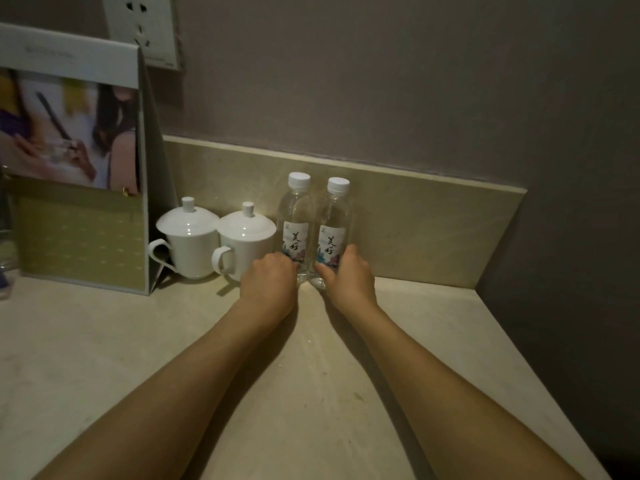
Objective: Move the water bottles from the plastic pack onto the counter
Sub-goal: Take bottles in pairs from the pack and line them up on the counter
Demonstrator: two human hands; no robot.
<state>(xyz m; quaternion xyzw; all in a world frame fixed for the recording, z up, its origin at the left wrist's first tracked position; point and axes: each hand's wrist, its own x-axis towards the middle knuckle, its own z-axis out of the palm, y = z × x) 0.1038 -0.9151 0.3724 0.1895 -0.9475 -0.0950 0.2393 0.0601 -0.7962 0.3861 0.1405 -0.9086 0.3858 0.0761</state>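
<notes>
Standing at the tabletop's [104,341] back edge: big display stand [79,233], two lidded cups [188,244] crowding left of both bottles [298,220]. Left hand [268,284] and right hand [349,275] each curled around one bottle's base.

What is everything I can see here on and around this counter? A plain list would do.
water bottles: two, clear with white caps and flowered labels, upright side by side at the backsplash; left bottle, right bottle
lidded cups: two, white, with handles, left of the bottles; one, the other
display stand: one, grey-green with a photo card, at the far left
wall socket: one, white, on the wall above the stand
counter: one, pale beige stone, with a matching backsplash
wall: grey-mauve
left hand: at the base of the left bottle
right hand: wrapped around the lower part of the right bottle
</notes>
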